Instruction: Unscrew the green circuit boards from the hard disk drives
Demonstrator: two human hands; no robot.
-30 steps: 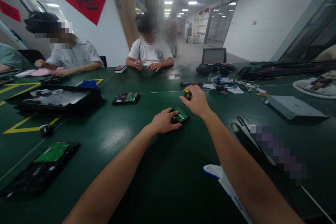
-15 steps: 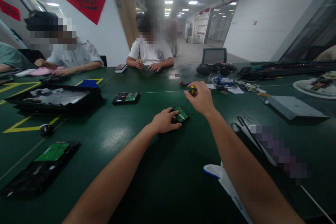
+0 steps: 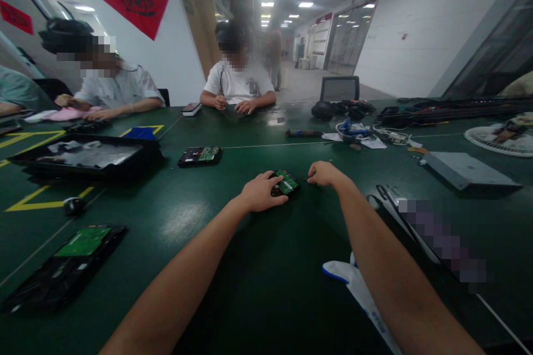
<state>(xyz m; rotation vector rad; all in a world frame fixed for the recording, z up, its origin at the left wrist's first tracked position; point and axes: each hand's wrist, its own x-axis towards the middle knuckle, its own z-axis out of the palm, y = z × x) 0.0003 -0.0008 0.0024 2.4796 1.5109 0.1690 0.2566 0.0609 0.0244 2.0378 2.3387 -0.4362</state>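
A small drive with a green circuit board point(image 3: 285, 182) lies on the dark green table point(image 3: 258, 266) just ahead of me. My left hand point(image 3: 260, 192) rests on its left side, fingers curled over it, holding it in place. My right hand point(image 3: 323, 173) is down on the table just right of the drive, fingers closed. A sliver of the small yellow-handled screwdriver point(image 3: 312, 173) shows at its fingertips; most of the tool is hidden in the hand.
A second drive point(image 3: 200, 155) lies further left and a larger one point(image 3: 66, 266) at near left. A black tray point(image 3: 83, 155), another screwdriver point(image 3: 303, 133), a grey box point(image 3: 466, 169) and a white glove point(image 3: 358, 288) surround me. Two people sit across the table.
My right hand, raised above the drive with the screwdriver, has dropped to the table beside the drive. My left hand has stayed on the drive.
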